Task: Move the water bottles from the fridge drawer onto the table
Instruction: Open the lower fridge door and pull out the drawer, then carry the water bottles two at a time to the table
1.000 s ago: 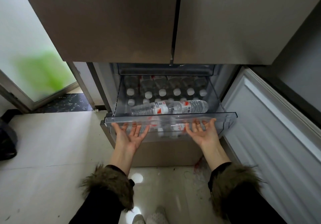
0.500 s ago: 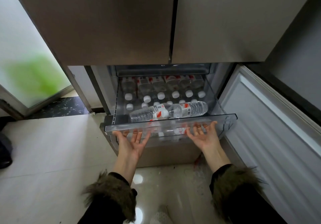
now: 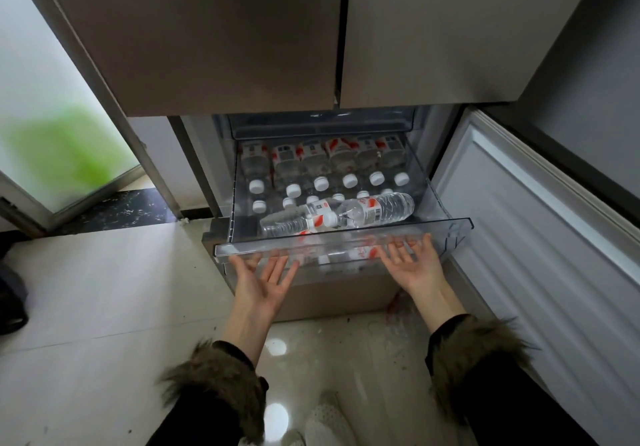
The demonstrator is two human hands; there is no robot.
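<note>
Clear plastic water bottles (image 3: 323,168) with white caps and red labels fill the pulled-out fridge drawer (image 3: 450,229), most upright in rows and two lying across the front. Both palms face up beneath the drawer's front lip, the left hand (image 3: 265,281) and the right hand (image 3: 414,262), fingers straight and spread, gripping nothing. Fur-trimmed sleeves (image 3: 221,386) cover both wrists above a pale tiled floor (image 3: 104,289).

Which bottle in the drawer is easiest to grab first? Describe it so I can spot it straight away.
Find the clear fridge drawer pulled out under the two brown doors. Across its front, on top of the others, two bottles lie end to end. Take the right-hand bottle: it lies sideways on top, while the rows behind show only white caps.
</note>
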